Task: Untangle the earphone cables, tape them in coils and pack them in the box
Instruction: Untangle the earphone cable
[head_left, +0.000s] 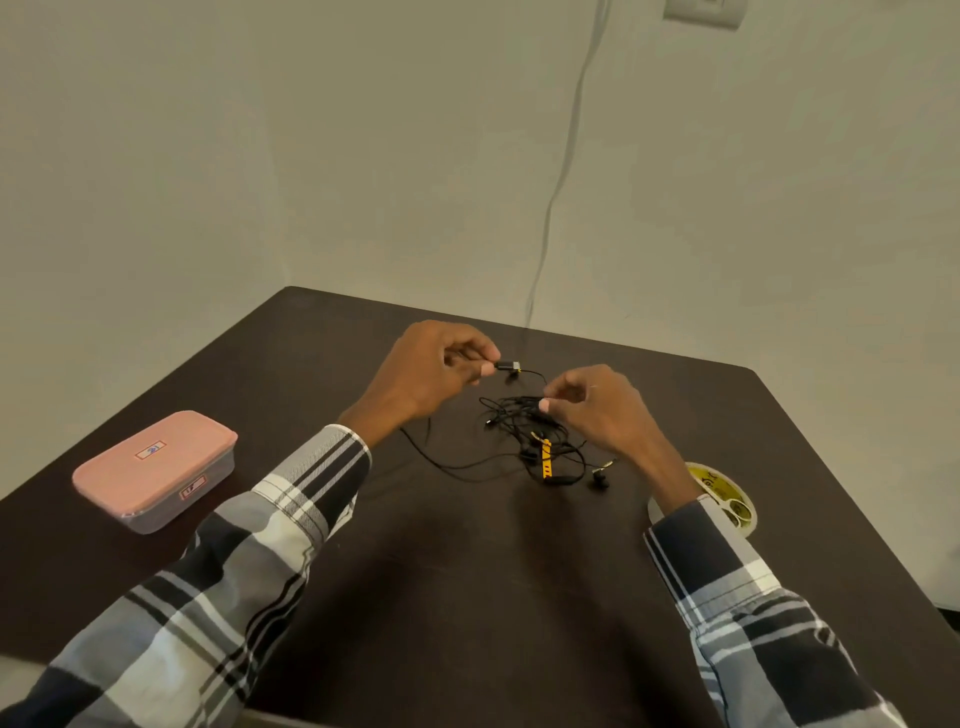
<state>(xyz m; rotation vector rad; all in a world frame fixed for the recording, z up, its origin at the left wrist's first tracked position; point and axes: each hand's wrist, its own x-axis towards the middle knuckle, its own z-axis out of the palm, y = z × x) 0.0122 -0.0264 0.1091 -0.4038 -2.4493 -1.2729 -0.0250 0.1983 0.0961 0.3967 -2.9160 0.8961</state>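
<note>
Hands pinching tangled earphone cables

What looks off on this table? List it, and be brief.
Only the earphone cables stand out: they lie in a knotted heap at mid-table, which the task expects. The left hand pinches a small plug, the right hand a strand. The pink box sits shut; the tape roll lies flat.

We see a dark brown table set into a wall corner | at our left on it, a shut box with pink lid | mid-table, a tangle of black earphone cables with a yellow tag | at our right, a tape roll, partly hidden by a sleeve.
</note>
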